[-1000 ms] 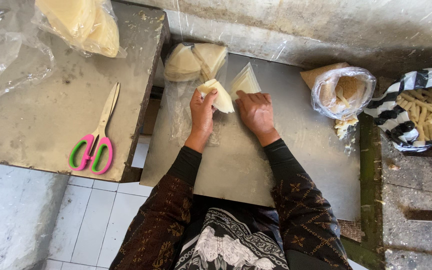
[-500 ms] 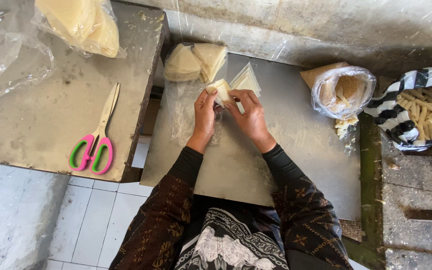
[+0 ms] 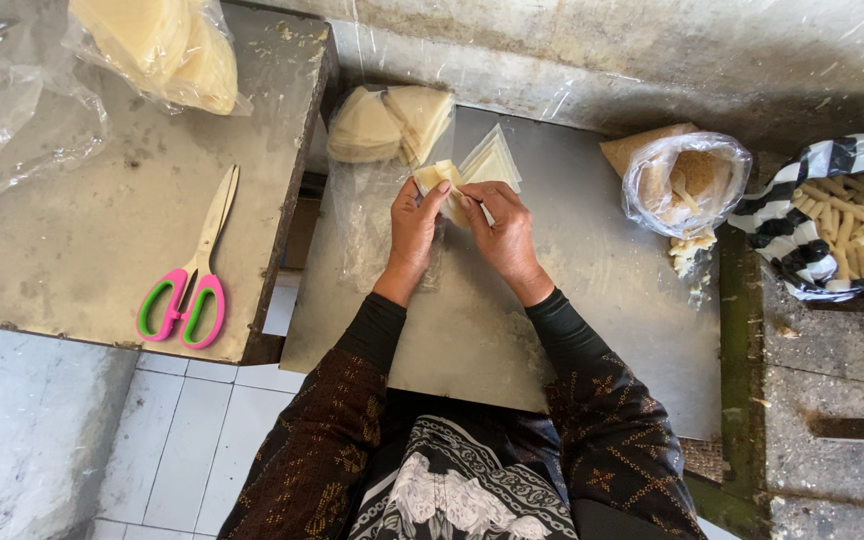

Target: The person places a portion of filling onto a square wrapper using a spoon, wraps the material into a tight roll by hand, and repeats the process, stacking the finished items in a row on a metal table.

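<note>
Hands: two, both the person's own, meeting over a grey metal work board (image 3: 572,330). Between them is one pale yellow wrapper sheet (image 3: 439,178), thin and partly rolled or folded, its upper end sticking out above the fingertips. The left hand (image 3: 414,230) is curled around the sheet's left side, thumb and fingers pinching it. The right hand (image 3: 500,232) closes on its right side, fingers bent over the lower part, so that both hands grip the same piece. Whether there is filling inside the fold cannot be told.

Just beyond the hands lie three stacks of the same pale wrappers: one triangular stack (image 3: 493,163) touching the right hand's far side, and two thicker stacks (image 3: 392,122) side by side on clear plastic near the board's far left corner. One clear plastic bag (image 3: 687,183) of crumbly tan filling sits at the right of the board, well apart from the hands. One black-and-white striped bag (image 3: 822,240) at the far right holds many finished pale rolled sticks (image 3: 857,225).

On the separate table (image 3: 82,250) to the left lie one pair of scissors (image 3: 192,270) with pink and green handles, and one plastic bag of more wrappers (image 3: 167,45).
</note>
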